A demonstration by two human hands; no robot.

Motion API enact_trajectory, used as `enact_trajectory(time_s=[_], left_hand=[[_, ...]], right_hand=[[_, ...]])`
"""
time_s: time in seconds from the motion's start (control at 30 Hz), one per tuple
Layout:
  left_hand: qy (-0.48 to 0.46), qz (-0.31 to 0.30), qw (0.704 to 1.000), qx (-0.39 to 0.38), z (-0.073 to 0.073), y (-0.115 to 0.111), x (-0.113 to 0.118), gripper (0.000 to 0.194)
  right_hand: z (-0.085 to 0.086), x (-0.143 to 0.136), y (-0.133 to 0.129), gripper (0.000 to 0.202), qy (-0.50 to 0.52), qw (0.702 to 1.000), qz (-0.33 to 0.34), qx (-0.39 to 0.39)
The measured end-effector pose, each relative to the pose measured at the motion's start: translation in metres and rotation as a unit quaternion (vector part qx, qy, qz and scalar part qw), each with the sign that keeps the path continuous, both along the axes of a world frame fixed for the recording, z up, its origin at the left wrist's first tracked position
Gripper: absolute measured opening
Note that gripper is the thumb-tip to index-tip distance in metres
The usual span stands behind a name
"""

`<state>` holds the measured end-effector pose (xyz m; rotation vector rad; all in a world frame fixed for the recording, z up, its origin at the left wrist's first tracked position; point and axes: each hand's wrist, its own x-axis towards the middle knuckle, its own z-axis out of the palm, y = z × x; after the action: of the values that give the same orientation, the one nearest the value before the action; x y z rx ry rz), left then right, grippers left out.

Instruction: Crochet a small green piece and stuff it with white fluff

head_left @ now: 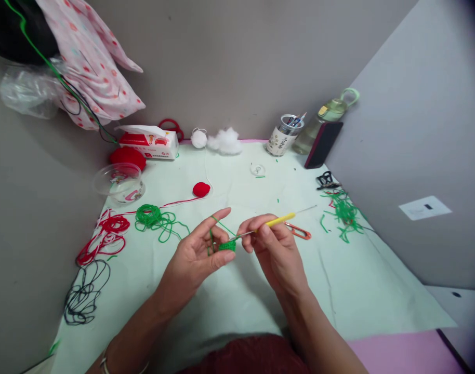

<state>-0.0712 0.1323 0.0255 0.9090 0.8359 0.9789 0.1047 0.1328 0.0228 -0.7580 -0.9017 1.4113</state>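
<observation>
My left hand (200,248) pinches a small green crochet piece (227,245) between thumb and fingers. Green yarn (223,225) runs over its raised index finger down to the work. In my right hand (274,246) is a crochet hook with a yellow handle (281,220), held like a pencil. Its metal tip points left and meets the top edge of the green piece. On the cloth left of my hands lies a loose tangle of green yarn (148,217). A small orange tool (301,231) rests behind my right hand, partly hidden by it.
A red yarn ball (201,189), white stuffing (225,141) and a pen tin (281,136) stand farther back. A bottle (319,124) and phone (324,145) lean at back right. Green scraps (345,210) lie right; a plastic tub (128,187), red yarn (115,224) and black cord (83,293) left.
</observation>
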Motion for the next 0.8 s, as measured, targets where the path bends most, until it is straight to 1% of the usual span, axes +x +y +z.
enact_trajectory(time_s=[0.07,0.17,0.37,0.5,0.6,0.7,0.8], left_hand=[[0.015,0.005,1.0,0.014,0.0,0.0,-0.001,0.055],[0.043,0.014,0.998,0.031,-0.001,-0.001,-0.002,0.05],[0.065,0.022,0.997,0.025,0.001,-0.002,-0.002,0.047],[0.086,0.034,0.995,0.024,0.004,-0.003,-0.002,0.044],[0.109,0.039,0.993,0.032,0.005,-0.004,-0.003,0.044],[0.139,0.053,0.987,0.053,0.005,-0.004,-0.003,0.047],[0.176,0.085,0.977,0.087,0.005,-0.004,-0.001,0.038]], right_hand=[[0.001,0.0,0.001,0.016,0.015,1.0,0.008,-0.011],[0.001,0.0,0.001,0.017,0.0,1.0,0.001,-0.004],[-0.003,0.003,-0.003,0.018,-0.075,0.996,-0.021,0.048],[-0.002,0.004,-0.006,0.018,-0.133,0.986,-0.031,0.094],[0.002,0.003,-0.008,0.02,-0.191,0.97,-0.051,0.141],[0.004,0.003,-0.011,0.021,-0.265,0.942,-0.072,0.192],[0.004,0.003,-0.013,0.023,-0.307,0.918,-0.069,0.24]])
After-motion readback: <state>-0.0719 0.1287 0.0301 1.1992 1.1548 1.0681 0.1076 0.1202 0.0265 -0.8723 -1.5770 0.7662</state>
